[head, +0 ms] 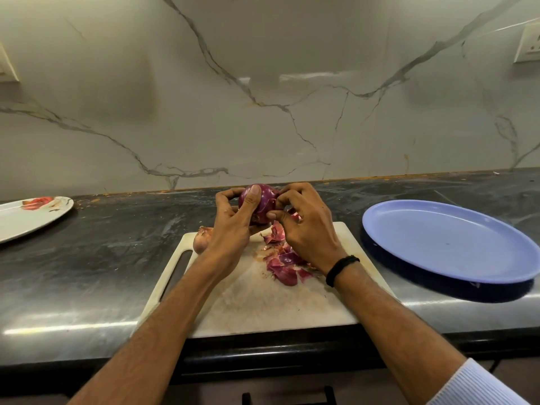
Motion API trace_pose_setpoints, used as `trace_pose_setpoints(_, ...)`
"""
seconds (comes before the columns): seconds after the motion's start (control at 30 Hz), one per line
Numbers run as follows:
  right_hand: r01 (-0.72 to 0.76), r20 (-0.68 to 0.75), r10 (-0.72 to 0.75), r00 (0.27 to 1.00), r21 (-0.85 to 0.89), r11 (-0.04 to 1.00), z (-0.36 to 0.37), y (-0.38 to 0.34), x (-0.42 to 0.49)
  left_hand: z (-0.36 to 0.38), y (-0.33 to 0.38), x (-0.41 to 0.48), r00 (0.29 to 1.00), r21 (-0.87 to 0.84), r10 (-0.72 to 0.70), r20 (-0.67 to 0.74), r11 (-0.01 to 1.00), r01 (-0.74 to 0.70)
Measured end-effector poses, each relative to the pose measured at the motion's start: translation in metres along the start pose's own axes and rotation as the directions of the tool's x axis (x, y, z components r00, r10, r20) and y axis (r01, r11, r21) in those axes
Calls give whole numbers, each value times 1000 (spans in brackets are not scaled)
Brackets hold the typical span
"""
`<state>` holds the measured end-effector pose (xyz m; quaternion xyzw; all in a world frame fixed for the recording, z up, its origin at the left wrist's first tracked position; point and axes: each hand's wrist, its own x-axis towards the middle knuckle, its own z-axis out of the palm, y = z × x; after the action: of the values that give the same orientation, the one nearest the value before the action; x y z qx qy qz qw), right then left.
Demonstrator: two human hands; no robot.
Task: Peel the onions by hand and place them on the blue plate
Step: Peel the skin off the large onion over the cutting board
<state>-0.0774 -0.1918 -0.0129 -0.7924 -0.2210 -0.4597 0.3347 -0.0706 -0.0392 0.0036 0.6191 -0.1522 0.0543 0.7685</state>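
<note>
A purple onion (264, 200) is held above the far edge of the white cutting board (257, 299). My left hand (233, 226) grips it from the left, thumb across its front. My right hand (306, 226) pinches a flap of skin on the onion's right side. A pile of purple peels (285, 261) lies on the board under my right hand. A second, unpeeled pale onion (202, 238) sits at the board's far left corner, partly hidden by my left hand. The blue plate (447, 241) lies on the counter to the right with nothing on it.
A white plate (26, 220) with red scraps lies at the far left of the dark counter (117, 252). A marble wall rises behind the counter. Wall sockets (529, 43) sit at the upper right and upper left. The counter's front edge is close to me.
</note>
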Motion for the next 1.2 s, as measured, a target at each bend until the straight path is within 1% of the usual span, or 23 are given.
trace_pose_setpoints(0.1, 0, -17, 0, 1000, 25, 1000, -2, -3, 1, 0, 1, 0, 1000, -11, -3, -9, 1000, 2)
trace_pose_setpoints(0.2, 5, -37, -4, 999, 46, 999, -5, -5, 1, -1, 2, -2, 1000, 29, 26, -8, 999, -26)
trace_pose_setpoints(0.33, 38, -81, -37, 996, 10, 999, -5, -2, 3, 0, 3, -3, 999, 72, 44, 6, 996, -44)
trace_pose_setpoints(0.4, 48, -78, -49, 996, -9, 999, -4, -1, 2, 0, 2, -3, 999, 76, 37, 9, 996, -37)
trace_pose_setpoints(0.53, 31, -47, -33, 998, -23, 999, -2, -1, 1, 2, 2, -2, 1000, 2, -17, -3, 1000, 17)
trace_pose_setpoints(0.77, 37, -62, -38, 997, -12, 999, 1, -5, 1, 4, 7, -2, 993, -164, -115, -10, 980, 112)
trace_pose_setpoints(0.93, 30, -51, -31, 998, -21, 999, 2, -5, 1, 6, 8, -4, 992, -171, -125, 23, 977, 127)
trace_pose_setpoints(1.07, 36, -35, -37, 999, -17, 999, 3, -8, 1, 7, 14, -6, 990, -237, -144, 0, 961, 140)
trace_pose_setpoints(1.2, 24, -13, -24, 1000, 22, 999, 0, -8, 1, 6, 18, -8, 989, -252, -146, 1, 957, 141)
